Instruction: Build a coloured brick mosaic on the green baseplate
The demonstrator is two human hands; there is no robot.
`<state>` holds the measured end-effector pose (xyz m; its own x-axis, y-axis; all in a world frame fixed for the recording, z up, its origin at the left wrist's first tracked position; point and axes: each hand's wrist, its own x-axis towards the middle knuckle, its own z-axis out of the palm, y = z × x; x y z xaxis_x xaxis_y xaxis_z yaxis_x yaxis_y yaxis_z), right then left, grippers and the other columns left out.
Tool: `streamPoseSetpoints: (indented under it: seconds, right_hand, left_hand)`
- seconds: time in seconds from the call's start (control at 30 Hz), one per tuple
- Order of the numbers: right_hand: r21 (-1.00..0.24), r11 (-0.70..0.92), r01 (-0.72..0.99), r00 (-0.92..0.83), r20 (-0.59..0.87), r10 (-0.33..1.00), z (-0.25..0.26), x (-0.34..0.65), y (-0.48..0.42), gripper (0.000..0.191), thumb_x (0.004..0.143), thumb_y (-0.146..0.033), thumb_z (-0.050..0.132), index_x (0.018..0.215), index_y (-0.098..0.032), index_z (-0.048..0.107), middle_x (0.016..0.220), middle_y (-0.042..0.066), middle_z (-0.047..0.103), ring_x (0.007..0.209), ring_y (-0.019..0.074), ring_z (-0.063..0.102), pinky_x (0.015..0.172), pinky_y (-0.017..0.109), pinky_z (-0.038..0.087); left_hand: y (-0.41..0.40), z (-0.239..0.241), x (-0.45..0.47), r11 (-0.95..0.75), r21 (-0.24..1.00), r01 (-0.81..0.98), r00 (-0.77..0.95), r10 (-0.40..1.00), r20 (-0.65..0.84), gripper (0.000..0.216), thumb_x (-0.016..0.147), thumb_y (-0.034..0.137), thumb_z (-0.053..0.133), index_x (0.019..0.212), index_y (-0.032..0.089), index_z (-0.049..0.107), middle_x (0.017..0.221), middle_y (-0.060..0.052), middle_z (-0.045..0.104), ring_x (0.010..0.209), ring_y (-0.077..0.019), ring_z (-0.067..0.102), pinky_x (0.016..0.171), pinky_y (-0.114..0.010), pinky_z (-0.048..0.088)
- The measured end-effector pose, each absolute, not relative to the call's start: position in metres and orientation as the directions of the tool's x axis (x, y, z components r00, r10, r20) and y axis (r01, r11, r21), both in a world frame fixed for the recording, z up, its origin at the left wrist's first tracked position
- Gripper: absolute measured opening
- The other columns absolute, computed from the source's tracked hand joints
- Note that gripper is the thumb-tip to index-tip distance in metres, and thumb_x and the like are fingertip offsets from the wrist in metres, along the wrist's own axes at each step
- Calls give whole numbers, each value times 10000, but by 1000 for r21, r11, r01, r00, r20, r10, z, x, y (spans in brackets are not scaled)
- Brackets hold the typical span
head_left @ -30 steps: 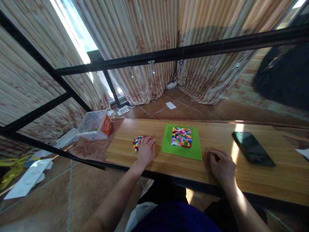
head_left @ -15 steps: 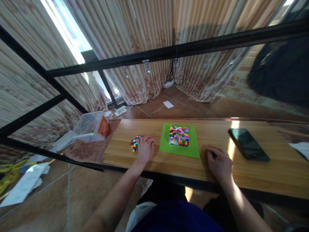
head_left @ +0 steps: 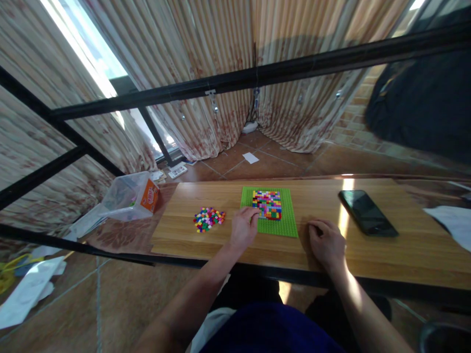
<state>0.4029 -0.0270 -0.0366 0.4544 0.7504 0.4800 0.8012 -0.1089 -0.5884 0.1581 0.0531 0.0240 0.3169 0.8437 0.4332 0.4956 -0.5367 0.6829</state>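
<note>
A green studded baseplate [head_left: 289, 223] lies on the wooden table, bearing a multicoloured block of small toy bricks [head_left: 267, 203]. My left hand [head_left: 244, 228] reaches over the plate's left edge, its thumb and fingers pinched together at the block's lower left corner. Whatever sits between those fingertips is hidden or too small to make out. Left of that hand is a loose pile of small toy bricks [head_left: 209, 218] in many colours. To the right of the plate my right hand [head_left: 327, 243] rests on the table, loosely curled, with no object showing in it.
A black phone [head_left: 368, 213] lies on the right of the table [head_left: 191, 193], near a white sheet [head_left: 451, 223]. Beyond the table's left end stands a clear plastic box [head_left: 127, 196] with an orange label. A black metal bar [head_left: 235, 78] crosses in front of the curtains.
My left hand has moved right, from the loose brick pile to the block on the baseplate, uncovering the pile. My right hand stays curled on the table. The view has shifted slightly.
</note>
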Motion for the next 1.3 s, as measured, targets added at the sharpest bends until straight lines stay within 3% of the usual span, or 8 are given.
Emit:
streamPoseSetpoints:
  seconds: [0.33, 0.67, 0.83, 1.03, 1.3]
  right_hand:
    - [-603, -99, 792, 459, 480, 747, -37, 402, -27, 281, 856, -341, 509, 835, -190, 745, 955, 112, 722, 922, 247, 646, 864, 405, 522]
    - [-599, -100, 794, 457, 481, 748, -35, 402, -28, 271, 860, -336, 517, 842, -188, 742, 949, 108, 723, 913, 242, 647, 853, 398, 522]
    - [-594, -93, 799, 450, 489, 747, -34, 402, -29, 276, 862, -339, 516, 839, -182, 742, 945, 110, 722, 910, 246, 649, 844, 400, 522]
    - [-609, -89, 788, 454, 478, 752, -34, 401, -29, 270, 860, -336, 511, 837, -193, 739, 956, 108, 720, 921, 243, 644, 857, 395, 516]
    - [-606, -109, 788, 455, 454, 766, -37, 404, -29, 294, 860, -357, 494, 843, -195, 738, 976, 112, 714, 941, 251, 642, 871, 409, 512]
  left_hand:
    - [65, 20, 176, -628, 440, 642, 437, 771, 463, 212, 995, 256, 541, 940, 250, 745, 1026, -6, 771, 979, -188, 622, 945, -408, 362]
    - [70, 13, 175, -661, 292, 691, 476, 721, 504, 222, 995, 247, 519, 959, 237, 738, 1051, -34, 736, 1006, -202, 589, 944, -412, 373]
    - [60, 11, 177, -670, 217, 710, 500, 697, 514, 228, 990, 234, 513, 1083, 238, 720, 1137, -54, 725, 1038, -215, 588, 949, -418, 383]
    - [49, 2, 173, -647, 218, 731, 503, 726, 468, 332, 992, 220, 461, 1270, 220, 644, 1318, -92, 660, 1140, -258, 566, 993, -448, 377]
    - [46, 1, 172, -637, 256, 727, 509, 750, 423, 414, 942, 149, 486, 1337, 210, 594, 1375, -96, 625, 1215, -286, 537, 1053, -489, 361]
